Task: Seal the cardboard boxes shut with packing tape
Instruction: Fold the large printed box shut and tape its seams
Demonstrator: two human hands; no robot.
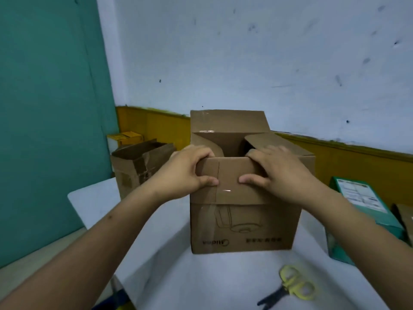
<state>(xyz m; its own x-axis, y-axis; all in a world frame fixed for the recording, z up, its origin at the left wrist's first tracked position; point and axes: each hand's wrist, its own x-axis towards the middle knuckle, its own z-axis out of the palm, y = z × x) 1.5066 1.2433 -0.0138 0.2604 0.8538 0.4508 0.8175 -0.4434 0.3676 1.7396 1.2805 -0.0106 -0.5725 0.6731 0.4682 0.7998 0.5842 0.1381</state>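
Teal wall panel [44,108] fills the left of my feed. At its foot I note a small yellow carton [128,137] and, just in front of it, a worn brown box [136,166] with its top open and its sides torn. It sits by the far left corner of the white table [201,276], but I cannot tell whether it stands on the table. The left hand [185,173] grips the near flap [230,175] at its left end, with the fingers curled over the upper edge and the thumb pressed on the outer face. The cardboard box [243,227] stands upright at mid-table, the printing on its near side upside down. Its top is not closed: the far flap stands up, the two side flaps lean inward, and a dark gap shows between them. A strip of clear tape [225,191] shines across the lower part of the near flap. The right hand [281,173] holds the same flap at its right end, thumb on the outer face near the left thumb and fingers hooked over the edge, reaching onto the right side flap. Scissors [295,285] with yellow handles and dark blades lie on the table in front of the box and to its right, apart from it. A teal box [362,204] bearing a white label sits at the right, behind the right forearm, and more brown cardboard [405,218] shows at the frame edge.
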